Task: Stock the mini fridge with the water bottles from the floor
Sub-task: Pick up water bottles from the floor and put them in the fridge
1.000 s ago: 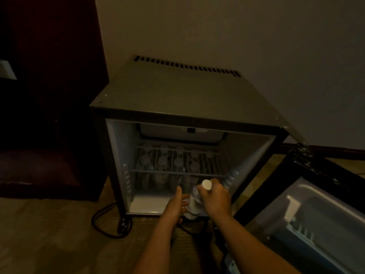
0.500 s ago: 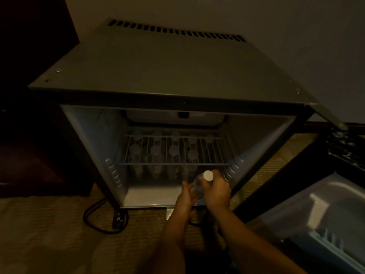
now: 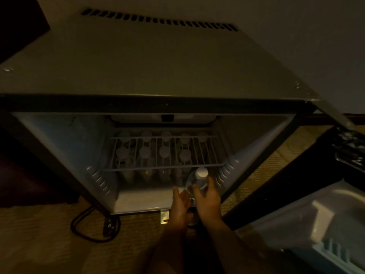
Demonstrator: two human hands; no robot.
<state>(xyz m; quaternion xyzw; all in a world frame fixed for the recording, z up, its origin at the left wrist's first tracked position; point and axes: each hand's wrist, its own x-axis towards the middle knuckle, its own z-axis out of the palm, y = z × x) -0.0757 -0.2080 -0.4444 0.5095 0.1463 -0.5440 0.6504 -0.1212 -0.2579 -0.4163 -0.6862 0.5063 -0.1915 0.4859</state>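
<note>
Gripping a clear, white-capped water bottle, our right hand curls round it at the mini fridge's front-right floor; our left hand rests straight-fingered against its lower side.

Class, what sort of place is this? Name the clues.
Probably a hotel room: a mini fridge stocked with rows of water bottles, standing on carpet against a plain wall.

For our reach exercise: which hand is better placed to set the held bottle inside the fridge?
Probably the right hand: its grip is round the bottle below the cap. The left hand lies open beside it.
</note>
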